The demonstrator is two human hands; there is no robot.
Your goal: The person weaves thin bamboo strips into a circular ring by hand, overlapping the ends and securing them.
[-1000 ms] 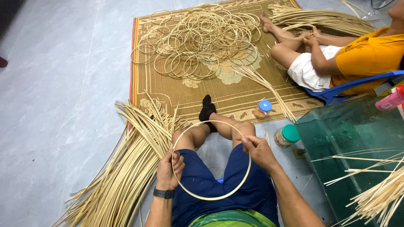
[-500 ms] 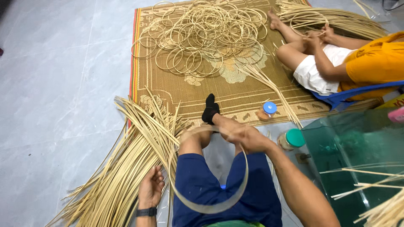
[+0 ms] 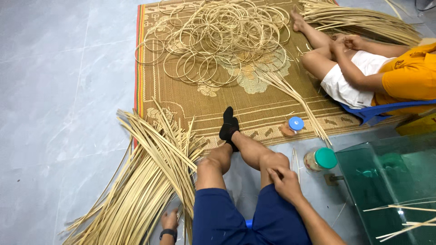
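Note:
My left hand (image 3: 170,221) is low at the frame's bottom, against the near end of a big pile of flat bamboo strips (image 3: 136,190) on the floor; its fingers are partly hidden. My right hand (image 3: 284,180) rests on my right knee with the fingers curled and nothing visible in it. I sit in blue shorts with a black sock (image 3: 228,127) reaching the edge of the woven mat (image 3: 259,109). No ring is in either hand. A heap of bamboo rings (image 3: 218,36) lies on the far part of the mat.
Another person in an orange shirt (image 3: 404,77) sits at the right, handling strips, with a bundle (image 3: 363,22) behind them. A blue-lidded jar (image 3: 293,126) and a green-lidded jar (image 3: 321,159) stand beside a green glass table (image 3: 390,181). Grey floor tiles lie to the left.
The bamboo ring held over my lap is gone from my hands. My left hand dropped to the strip pile, and my right hand came back to my knee. The view tilted forward.

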